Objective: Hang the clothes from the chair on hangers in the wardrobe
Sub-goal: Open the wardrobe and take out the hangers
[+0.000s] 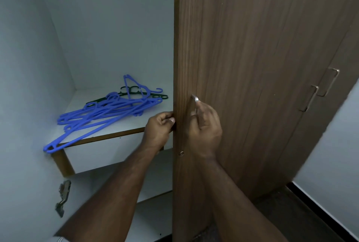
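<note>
Swinging the door (252, 66) wide first helps: right hand (204, 129) curled on the handle (194, 99), left hand (158, 129) pinching the door's edge. Hangers (101, 113) lie piled on the left shelf (124, 125); no clothes visible.

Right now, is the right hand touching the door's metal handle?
Touching. The head view shows the right hand curled around the metal handle on the wardrobe door.

Blue hangers (101, 113) lie tangled on the wardrobe shelf (124, 125), door (252, 66) ajar.
</note>
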Available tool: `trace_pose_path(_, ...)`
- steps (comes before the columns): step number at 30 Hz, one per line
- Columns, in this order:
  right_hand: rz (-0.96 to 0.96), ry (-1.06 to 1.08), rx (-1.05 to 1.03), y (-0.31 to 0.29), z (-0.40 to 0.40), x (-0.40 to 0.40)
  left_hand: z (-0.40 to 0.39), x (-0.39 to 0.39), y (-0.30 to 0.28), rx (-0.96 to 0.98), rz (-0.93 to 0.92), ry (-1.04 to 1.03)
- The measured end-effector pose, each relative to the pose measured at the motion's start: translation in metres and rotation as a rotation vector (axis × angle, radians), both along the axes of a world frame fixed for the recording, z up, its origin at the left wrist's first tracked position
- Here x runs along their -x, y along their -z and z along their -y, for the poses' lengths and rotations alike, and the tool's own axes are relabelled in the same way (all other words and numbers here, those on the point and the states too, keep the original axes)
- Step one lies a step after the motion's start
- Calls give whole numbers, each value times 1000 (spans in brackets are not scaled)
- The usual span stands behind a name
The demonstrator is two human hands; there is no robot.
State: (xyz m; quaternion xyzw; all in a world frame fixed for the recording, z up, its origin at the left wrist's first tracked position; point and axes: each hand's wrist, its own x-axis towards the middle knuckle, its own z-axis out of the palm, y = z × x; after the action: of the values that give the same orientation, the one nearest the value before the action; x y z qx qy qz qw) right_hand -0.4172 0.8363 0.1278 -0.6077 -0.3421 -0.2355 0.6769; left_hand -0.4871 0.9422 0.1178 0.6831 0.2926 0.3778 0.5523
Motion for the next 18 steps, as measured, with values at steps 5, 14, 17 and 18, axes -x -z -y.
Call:
trace_pose_path(5,165,-96,120,-7,34,20,53,10,-13,15,32,3)
trace_pose_path(14,-118,-111,250,-9,125,5,159,8,-17,9,-22,17)
trace_pose_path(17,-74,-61,256,-9,161,2,195,3,-19,9,-52,10)
trace_pose_path(18,10,-48,268,-9,172,3,207,2,-19,23,-45,2)
